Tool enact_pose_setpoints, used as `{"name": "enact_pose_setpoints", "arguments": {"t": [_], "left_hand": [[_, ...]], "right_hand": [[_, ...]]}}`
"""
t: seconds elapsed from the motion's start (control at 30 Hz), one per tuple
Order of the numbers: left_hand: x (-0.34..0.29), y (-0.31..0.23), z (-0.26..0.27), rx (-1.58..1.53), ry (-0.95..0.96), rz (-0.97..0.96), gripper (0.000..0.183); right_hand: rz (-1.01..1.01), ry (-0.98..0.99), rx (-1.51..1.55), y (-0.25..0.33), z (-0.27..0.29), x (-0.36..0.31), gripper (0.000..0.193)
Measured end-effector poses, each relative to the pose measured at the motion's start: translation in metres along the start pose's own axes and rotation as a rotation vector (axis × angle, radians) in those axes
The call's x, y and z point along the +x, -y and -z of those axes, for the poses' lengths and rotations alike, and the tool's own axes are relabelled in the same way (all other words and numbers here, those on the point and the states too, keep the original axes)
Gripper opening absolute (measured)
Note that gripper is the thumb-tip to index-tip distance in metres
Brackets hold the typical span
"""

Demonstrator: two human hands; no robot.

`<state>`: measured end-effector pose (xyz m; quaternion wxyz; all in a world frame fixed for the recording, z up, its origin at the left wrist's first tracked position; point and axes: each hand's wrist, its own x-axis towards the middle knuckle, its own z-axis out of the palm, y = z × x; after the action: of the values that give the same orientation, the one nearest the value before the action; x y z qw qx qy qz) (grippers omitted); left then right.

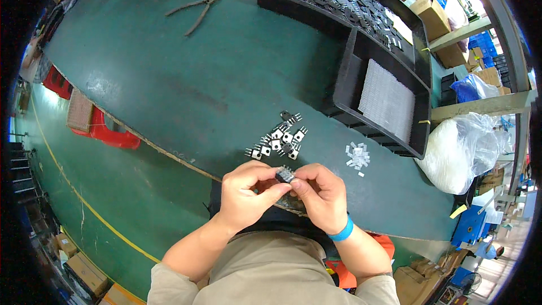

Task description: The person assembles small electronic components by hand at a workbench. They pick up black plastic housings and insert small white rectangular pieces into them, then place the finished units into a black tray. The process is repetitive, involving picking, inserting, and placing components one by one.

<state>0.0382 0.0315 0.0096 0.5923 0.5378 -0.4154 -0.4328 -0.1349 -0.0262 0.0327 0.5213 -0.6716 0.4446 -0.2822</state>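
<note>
Close to the table's near edge, my left hand (245, 193) and my right hand (322, 196) meet. Between their thumbs and fingers they pinch a black transistor (284, 175) with metal legs; whether it is one piece or several stacked together, I cannot tell. Just beyond the hands lies a loose pile of transistors (276, 144), some with the metal back up, some with the black side up. To the right of the pile is a small heap of clear plastic pieces (358, 156). A blue band circles my right wrist.
A black tray (333, 99) holding a block of clear, ridged plastic (387, 100) stands at the right. Behind it, a bigger black tray (271, 3) is filled with many dark parts. Pliers (200, 8) lie spread at the far left. A white plastic bag (464, 149) borders the table's right side.
</note>
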Motion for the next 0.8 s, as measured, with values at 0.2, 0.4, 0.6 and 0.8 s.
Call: {"name": "enact_pose_setpoints", "arguments": {"t": [0.2, 0.4, 0.6, 0.8], "left_hand": [[0.007, 0.004, 0.022, -0.195, -0.159, 0.056, 0.015], [0.009, 0.004, 0.019, -0.211, -0.177, 0.106, 0.015], [0.006, 0.004, -0.004, -0.128, -0.031, 0.054, 0.017], [0.006, 0.003, -0.021, -0.101, 0.017, -0.004, 0.023]], "right_hand": [[0.321, -0.101, -0.582, -0.002, -0.004, 0.047, 0.019], [0.342, -0.038, -0.594, -0.007, 0.006, 0.047, 0.014], [-0.258, 0.042, 0.441, 0.010, 0.005, 0.011, 0.009], [-0.211, -0.069, 0.368, 0.006, 0.009, -0.008, 0.009]]}}
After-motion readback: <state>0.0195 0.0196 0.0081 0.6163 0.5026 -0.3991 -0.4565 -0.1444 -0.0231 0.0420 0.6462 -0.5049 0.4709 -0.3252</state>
